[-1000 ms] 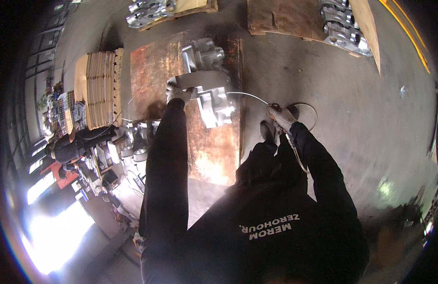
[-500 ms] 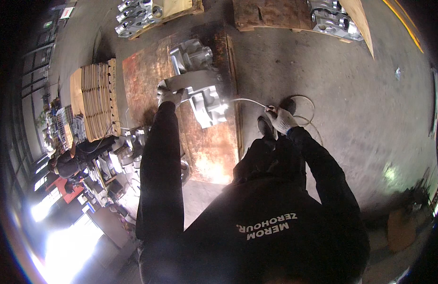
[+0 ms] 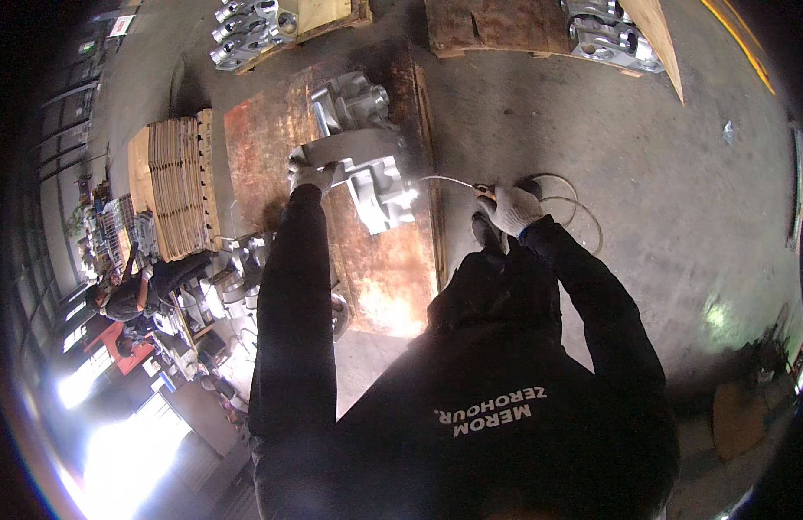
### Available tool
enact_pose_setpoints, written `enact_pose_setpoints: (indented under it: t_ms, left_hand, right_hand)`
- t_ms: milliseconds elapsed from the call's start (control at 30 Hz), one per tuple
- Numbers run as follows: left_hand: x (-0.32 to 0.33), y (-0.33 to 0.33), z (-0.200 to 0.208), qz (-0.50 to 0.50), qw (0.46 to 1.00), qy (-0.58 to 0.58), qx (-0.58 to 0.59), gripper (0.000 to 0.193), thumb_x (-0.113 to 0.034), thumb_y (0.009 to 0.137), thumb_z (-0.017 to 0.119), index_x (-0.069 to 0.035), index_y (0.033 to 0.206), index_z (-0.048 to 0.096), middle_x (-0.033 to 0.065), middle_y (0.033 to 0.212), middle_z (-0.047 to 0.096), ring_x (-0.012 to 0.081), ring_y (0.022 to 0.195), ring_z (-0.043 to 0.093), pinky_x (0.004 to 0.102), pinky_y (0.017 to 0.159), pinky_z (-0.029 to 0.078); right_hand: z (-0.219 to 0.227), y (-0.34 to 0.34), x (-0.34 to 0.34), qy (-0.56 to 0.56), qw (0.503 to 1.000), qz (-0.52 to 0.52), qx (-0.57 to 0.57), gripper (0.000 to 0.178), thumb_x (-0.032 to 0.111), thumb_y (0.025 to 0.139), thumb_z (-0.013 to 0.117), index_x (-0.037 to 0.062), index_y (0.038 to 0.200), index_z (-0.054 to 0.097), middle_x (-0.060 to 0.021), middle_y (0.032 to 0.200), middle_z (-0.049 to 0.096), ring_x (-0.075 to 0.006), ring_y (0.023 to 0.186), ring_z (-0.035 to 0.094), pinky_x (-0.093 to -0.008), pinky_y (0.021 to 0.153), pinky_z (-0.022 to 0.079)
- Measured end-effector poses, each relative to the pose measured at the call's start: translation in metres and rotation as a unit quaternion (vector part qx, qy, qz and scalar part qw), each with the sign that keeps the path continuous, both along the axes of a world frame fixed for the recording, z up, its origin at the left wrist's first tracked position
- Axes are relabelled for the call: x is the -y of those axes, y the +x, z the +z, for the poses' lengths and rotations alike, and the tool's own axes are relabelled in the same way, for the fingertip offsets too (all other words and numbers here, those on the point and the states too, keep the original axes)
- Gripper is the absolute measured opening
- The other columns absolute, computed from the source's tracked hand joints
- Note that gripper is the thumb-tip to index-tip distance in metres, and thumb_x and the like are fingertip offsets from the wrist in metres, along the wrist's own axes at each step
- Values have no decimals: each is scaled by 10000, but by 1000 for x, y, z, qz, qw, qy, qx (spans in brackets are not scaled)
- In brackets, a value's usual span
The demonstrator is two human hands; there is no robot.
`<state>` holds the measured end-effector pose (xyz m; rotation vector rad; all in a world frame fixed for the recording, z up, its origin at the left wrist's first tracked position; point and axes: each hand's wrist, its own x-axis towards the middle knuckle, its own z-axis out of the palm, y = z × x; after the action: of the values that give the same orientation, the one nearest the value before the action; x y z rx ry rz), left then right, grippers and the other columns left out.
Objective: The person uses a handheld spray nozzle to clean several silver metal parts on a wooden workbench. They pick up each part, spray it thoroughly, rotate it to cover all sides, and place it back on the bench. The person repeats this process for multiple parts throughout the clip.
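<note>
Your gloved left hand (image 3: pixel 310 177), at the left end of the work, has its fingers bent around the end of a grey metal band (image 3: pixel 356 146), the thumb lying along the edge nearer you; how firmly they press cannot be told. The band runs rightward from this grip, between an upper metal casting (image 3: pixel 349 102) just beyond it and a lower metal casting (image 3: pixel 380 196) on your side of it; whether the three form one piece cannot be made out. All lie over a rust-stained board (image 3: pixel 380 290), the lower casting just to the right of your left thumb and well apart from your right fingers. The band is smooth and dull; both castings are silver-grey, with stepped, blocky contours, and the lower one shows bright faces, curved recesses and a glare spot at its right side. Your gloved right hand (image 3: pixel 512 211) has its fingers wrapped around a nozzle gun (image 3: pixel 484 190), whose thin, pale, curved tube (image 3: pixel 447 178) points left, its tip near the right side of the lower casting; contact cannot be judged. A pale hose (image 3: pixel 598 232) loops over the concrete floor (image 3: pixel 653 191) to the right of this hand.
</note>
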<state>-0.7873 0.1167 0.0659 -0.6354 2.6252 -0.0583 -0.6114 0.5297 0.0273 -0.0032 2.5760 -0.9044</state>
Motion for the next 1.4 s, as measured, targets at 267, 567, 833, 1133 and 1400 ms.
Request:
enact_pose_setpoints:
  t_ms: [267, 567, 833, 1133, 1400]
  left_hand:
    - [11, -7, -14, 0, 1000, 23, -12, 1356, -721, 681, 714, 107, 1463, -22, 327, 1487, 245, 448, 1389, 312, 451, 1115, 379]
    - [6, -6, -10, -10, 1000, -4, 26, 1341, -746, 673, 700, 41, 1494, -11, 261, 1504, 187, 412, 1405, 268, 417, 1133, 337]
    - [-4, -3, 9, 31, 999, 29, 22, 1334, -762, 659, 698, 21, 1503, 23, 276, 1463, 310, 411, 1324, 426, 453, 1085, 413]
    - [-26, -5, 24, -19, 1000, 4, 18, 1334, -713, 656, 741, 54, 1495, 45, 278, 1460, 331, 372, 1321, 452, 466, 1031, 471]
    - [11, -20, -16, -67, 997, -13, 46, 1261, -659, 639, 798, 52, 1461, 158, 226, 1402, 445, 349, 1262, 526, 424, 1007, 496]
  right_hand:
    - [-18, -1, -11, 23, 994, 89, -55, 342, 398, 957, 562, 77, 1038, 648, -183, 847, 692, -381, 781, 679, -452, 620, 530]
    - [29, 56, -27, -211, 973, -26, 94, 316, 315, 961, 592, 34, 1100, 631, -217, 1067, 670, -385, 1035, 632, -418, 842, 504]
    - [11, 44, -23, -196, 955, -178, 133, 384, 419, 958, 579, 59, 1079, 636, -109, 838, 700, -298, 826, 686, -424, 746, 536]
    - [19, 25, -28, -187, 909, -186, 324, 353, 482, 953, 564, 135, 942, 628, 6, 514, 448, -110, 412, 474, -309, 374, 380]
    - [25, -16, -32, -189, 951, -111, 220, 470, 528, 954, 525, 77, 921, 652, -46, 495, 530, -156, 353, 506, -330, 330, 389]
